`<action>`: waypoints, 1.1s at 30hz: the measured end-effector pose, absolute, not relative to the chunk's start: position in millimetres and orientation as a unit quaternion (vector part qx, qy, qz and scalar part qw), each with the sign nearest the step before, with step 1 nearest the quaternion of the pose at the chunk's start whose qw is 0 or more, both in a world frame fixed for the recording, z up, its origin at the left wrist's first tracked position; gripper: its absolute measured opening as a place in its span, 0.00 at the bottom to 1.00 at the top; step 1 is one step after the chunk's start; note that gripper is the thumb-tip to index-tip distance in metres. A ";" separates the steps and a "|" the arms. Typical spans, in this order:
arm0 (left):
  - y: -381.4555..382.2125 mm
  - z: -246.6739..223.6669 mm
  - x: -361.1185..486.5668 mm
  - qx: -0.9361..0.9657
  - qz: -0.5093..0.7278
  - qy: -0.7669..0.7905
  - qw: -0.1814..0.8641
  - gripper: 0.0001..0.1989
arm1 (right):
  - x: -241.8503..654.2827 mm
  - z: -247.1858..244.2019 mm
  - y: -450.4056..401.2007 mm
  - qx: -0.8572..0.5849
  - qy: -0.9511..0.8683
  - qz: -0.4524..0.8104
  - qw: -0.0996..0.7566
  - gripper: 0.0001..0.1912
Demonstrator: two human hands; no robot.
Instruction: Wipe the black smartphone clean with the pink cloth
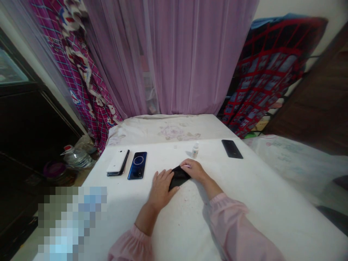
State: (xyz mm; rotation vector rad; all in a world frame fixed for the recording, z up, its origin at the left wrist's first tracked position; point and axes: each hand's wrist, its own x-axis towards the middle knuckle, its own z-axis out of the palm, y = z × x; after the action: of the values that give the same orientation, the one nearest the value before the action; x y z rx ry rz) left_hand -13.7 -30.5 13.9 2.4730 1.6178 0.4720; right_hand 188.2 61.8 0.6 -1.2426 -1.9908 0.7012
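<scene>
My left hand (161, 186) is wrapped over the left side of a black phone (179, 177), its fingers along the far edge and the thumb along the near edge. The phone lies at a slant on the white cloth. At its far right corner my right hand (195, 169) is closed in a pinch on a thin pale stick (187, 166), whose tip is too small to make out. A small white bottle (195, 150) stands upright just beyond my right hand.
On the left lie a blue phone (138, 165) with a ring mark and a stack of phones with a white one (117, 161) on top. A dark phone (232, 149) lies to the right. A large water bottle (77, 156) is beside the table's left edge; curtains (195, 58) hang behind.
</scene>
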 end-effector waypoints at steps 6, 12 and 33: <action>-31.0 21.2 -25.0 0.823 0.143 0.547 0.058 0.29 | 196.9 3.7 45.6 -0.452 -0.789 0.256 0.328 0.07; -33.9 19.0 -19.3 0.812 0.132 0.568 0.022 0.35 | 200.0 2.9 37.7 -0.443 -0.794 0.263 0.322 0.07; -32.5 21.2 -19.4 0.806 0.117 0.576 0.062 0.35 | 211.4 10.5 29.0 -0.404 -0.793 0.339 0.305 0.04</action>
State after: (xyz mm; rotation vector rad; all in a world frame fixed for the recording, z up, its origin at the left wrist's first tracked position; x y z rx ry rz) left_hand -19.4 -32.5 21.2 2.4379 1.7427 0.3532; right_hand 211.4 29.0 10.5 -1.0691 -2.1009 0.8980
